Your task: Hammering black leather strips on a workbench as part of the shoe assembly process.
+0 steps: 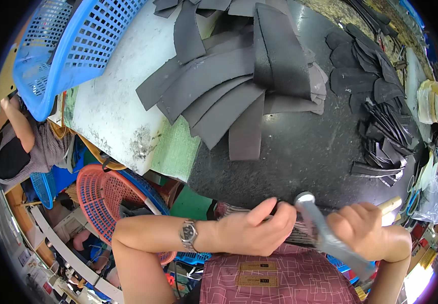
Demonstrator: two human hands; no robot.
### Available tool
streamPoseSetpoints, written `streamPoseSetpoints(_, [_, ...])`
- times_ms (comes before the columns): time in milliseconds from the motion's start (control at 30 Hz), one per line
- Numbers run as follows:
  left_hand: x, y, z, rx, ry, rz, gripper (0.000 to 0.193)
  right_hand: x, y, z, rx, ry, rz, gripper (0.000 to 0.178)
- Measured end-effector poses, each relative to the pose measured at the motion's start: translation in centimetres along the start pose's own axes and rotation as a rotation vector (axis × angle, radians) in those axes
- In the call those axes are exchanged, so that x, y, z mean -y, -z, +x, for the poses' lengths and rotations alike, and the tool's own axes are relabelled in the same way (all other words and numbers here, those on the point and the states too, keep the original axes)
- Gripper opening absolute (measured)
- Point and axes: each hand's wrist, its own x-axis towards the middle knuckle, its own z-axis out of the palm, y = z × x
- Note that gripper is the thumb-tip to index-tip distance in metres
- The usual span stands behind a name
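My right hand [358,228] is closed round the wooden handle of a hammer [325,230]. Its long metal head, slightly blurred, slants across the table's front edge, and the handle's pale end sticks out past my fist. Beside the hammer, my left hand [259,228] has its fingers curled together at the same edge. A small dark bit shows by those fingertips, too little to name. Farther up the dark work surface [229,182] lies a fanned pile of grey-black strips [214,86], with a wider folded black piece [280,53] on top.
Right of the pile lie black rounded pieces [355,71] and a heap of narrow black strips [383,137]. A blue basket [92,40] stands at the far left, an orange basket [97,192] below the table. Scissors [412,200] lie at the right edge. Another person [31,142] is at left.
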Motion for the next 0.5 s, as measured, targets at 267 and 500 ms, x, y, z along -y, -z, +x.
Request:
streamPoseSetpoints(267, [0.5,-0.5,-0.4,0.009,0.275,-0.361,0.027,1.0,-0.4,-0.6,0.060,-0.117,0.020,0.026])
streamPoseSetpoints(500, [-1.4,0.0,-0.5,-0.006,0.077,-0.013,0.025,0.4,-0.2,-0.5,-0.052,-0.083,0.073,0.025])
